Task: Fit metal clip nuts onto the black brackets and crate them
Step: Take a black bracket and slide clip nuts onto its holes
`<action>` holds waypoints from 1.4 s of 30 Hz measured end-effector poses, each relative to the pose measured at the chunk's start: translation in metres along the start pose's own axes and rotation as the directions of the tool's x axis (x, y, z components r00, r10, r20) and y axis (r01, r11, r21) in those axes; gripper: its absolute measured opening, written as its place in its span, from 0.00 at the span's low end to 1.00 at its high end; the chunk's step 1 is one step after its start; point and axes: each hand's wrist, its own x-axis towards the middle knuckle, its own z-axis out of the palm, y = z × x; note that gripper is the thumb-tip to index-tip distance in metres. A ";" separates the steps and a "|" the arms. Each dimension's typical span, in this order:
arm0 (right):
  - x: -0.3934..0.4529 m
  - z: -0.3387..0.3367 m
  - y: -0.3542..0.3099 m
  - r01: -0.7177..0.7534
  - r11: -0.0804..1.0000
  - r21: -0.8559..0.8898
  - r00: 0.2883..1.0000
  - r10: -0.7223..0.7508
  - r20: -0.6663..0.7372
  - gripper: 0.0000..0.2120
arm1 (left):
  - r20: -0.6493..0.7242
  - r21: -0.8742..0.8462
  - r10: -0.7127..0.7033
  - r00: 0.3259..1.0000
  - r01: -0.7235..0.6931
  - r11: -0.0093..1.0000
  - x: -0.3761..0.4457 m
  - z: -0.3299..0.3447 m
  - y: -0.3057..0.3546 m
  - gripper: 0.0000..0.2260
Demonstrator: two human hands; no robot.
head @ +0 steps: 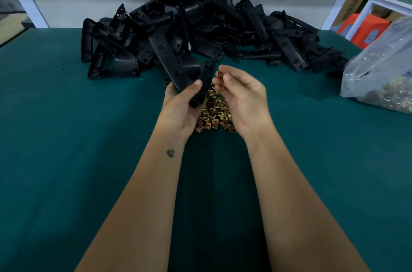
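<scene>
My left hand (181, 106) grips a black bracket (189, 71) above the green table, thumb across its front. Close to the bracket's right edge, my right hand (242, 98) pinches a small metal clip nut (221, 74) between thumb and fingertips. Under and between both hands lies a loose heap of brass-coloured clip nuts (214, 113). A big pile of black brackets (200, 28) fills the back of the table. No crate is in view.
A clear plastic bag of more clip nuts (383, 71) sits at the right edge of the green table (66, 138). White frame posts stand at the back corners. Cardboard boxes and an orange item (365, 28) lie beyond the table on the right.
</scene>
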 end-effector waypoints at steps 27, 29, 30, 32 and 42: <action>-0.001 0.000 0.004 -0.040 0.997 0.069 0.995 0.047 -0.090 0.07 | 0.182 -0.058 -0.005 0.983 0.016 0.998 -0.005 0.001 0.002 0.15; -0.001 -0.001 0.004 -0.047 0.995 0.085 0.996 0.053 -0.073 0.06 | 0.188 -0.060 -0.008 0.982 0.020 0.998 -0.005 0.001 0.002 0.14; 0.000 -0.001 0.004 -0.052 0.993 0.102 0.996 0.059 -0.060 0.06 | 0.187 -0.063 -0.009 0.982 0.021 0.998 -0.005 0.001 0.002 0.14; 0.000 -0.001 0.004 -0.063 0.989 0.135 0.997 0.068 -0.034 0.06 | 0.182 -0.065 -0.007 0.983 0.019 0.998 -0.005 0.000 0.002 0.14; 0.001 -0.002 0.006 -0.107 0.980 0.166 0.994 0.110 -0.012 0.06 | 0.199 -0.073 -0.030 0.979 0.046 0.996 -0.004 -0.001 0.003 0.13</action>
